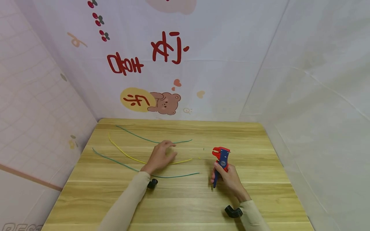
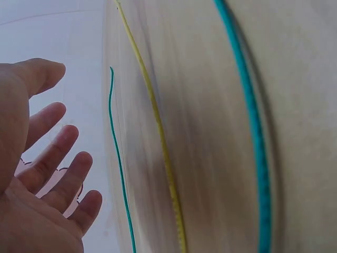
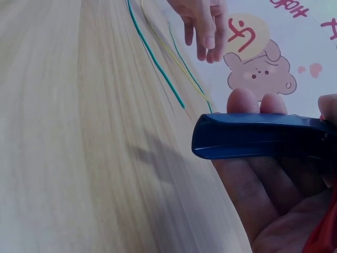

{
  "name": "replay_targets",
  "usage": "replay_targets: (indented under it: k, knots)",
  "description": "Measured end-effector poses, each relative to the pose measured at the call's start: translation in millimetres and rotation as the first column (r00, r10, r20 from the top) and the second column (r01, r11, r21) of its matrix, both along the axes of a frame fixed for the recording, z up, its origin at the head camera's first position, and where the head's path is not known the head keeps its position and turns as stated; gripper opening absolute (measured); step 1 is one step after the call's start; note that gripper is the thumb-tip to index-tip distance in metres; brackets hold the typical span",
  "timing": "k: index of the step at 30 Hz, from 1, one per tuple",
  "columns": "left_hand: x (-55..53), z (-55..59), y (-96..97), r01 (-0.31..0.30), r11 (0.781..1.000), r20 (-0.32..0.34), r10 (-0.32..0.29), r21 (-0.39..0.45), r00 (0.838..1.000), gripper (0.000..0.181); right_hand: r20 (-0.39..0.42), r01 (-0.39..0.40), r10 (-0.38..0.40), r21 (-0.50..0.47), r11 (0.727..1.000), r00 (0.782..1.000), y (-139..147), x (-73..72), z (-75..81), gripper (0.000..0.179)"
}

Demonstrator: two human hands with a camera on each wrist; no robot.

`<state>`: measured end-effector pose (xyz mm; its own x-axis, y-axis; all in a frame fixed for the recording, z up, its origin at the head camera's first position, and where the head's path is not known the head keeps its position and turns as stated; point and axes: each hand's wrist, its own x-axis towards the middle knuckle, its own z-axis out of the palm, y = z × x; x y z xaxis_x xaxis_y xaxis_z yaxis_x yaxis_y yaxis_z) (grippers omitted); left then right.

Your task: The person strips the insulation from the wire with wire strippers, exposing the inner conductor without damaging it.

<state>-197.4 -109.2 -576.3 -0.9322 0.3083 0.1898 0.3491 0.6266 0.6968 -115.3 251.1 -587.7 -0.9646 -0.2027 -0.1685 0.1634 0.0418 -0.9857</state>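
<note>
Currently the left hand (image 1: 162, 155) hangs over the left-centre of the table (image 1: 185, 208), fingers relaxed w/ small gaps btwn them and the thumb well apart, nothing pinched; the right hand (image 1: 228, 176) has its fingers wrapped round a red-and-blue wire stripper (image 1: 224, 157), thumb along its handle, the tool raised right of centre w/ its red jaws toward the far edge and slightly apart; three wires lie roughly side by side, mostly in the table's left half, i.e. the far green wire (image 1: 182, 141) from nr the far left corner, the yellow wire (image 2: 163, 139) in the middle, the near green wire (image 2: 258, 142) closest to the near edge, its right end showing a bare tip; two tiny scraps, one dark green (image 1: 203, 149) and one yellow (image 1: 199, 158), sit btwn the wire ends and the stripper. Main risk, imo: w/ no grip on any wire, a brush of the left fingers or sleeve (image 1: 127, 199) could roll or cross them; thin, springy wire prob. skids if tapped rather than pinched; bare strands could bend or fray if dragged; squeezing the handles too early or w/ a wire set crooked could nick or cut the copper; the scraps might scatter or, poss., foul the jaws.
</note>
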Motion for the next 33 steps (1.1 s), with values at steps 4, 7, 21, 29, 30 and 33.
replay_targets:
  k: [4, 7, 21, 29, 30, 33]
  knots:
    - [-7.9, 2.2, -0.9, 0.014, 1.0, -0.044, -0.014, -0.005, 0.999, 0.035, 0.001, -0.004, 0.004, 0.001, 1.0, 1.0, 0.5, -0.2, 1.3, 0.063]
    - [-13.5, 2.4, -1.2, 0.014, 1.0, -0.061, -0.015, -0.012, 0.998, 0.033, -0.001, -0.007, 0.007, 0.01, 1.0, 1.0, 1.2, -0.5, 1.4, 0.064]
    - [-39.8, -9.5, -5.1, -0.018, 0.999, -0.014, 0.018, -0.033, 1.0, 0.031, 0.036, 0.003, -0.003, 0.004, 1.0, 0.999, 0.9, 2.3, 1.4, 0.061]
    - [-50.0, -20.6, -5.5, -0.039, 0.999, -0.058, 0.037, -0.033, 0.998, 0.023, 0.031, 0.01, -0.011, 0.01, 1.0, 0.999, 1.3, 4.6, -0.5, 0.062]
    - [-51.1, -22.3, -5.8, -0.04, 0.999, -0.076, 0.037, -0.028, 0.996, 0.023, 0.03, 0.011, -0.012, 0.013, 1.0, 0.999, 1.3, 4.8, -0.4, 0.062]
    - [-59.0, -39.1, -9.0, -0.043, 0.999, -0.14, 0.039, -0.026, 0.989, 0.022, 0.024, 0.012, -0.013, 0.017, 1.0, 1.0, 1.0, 5.1, 0.4, 0.062]
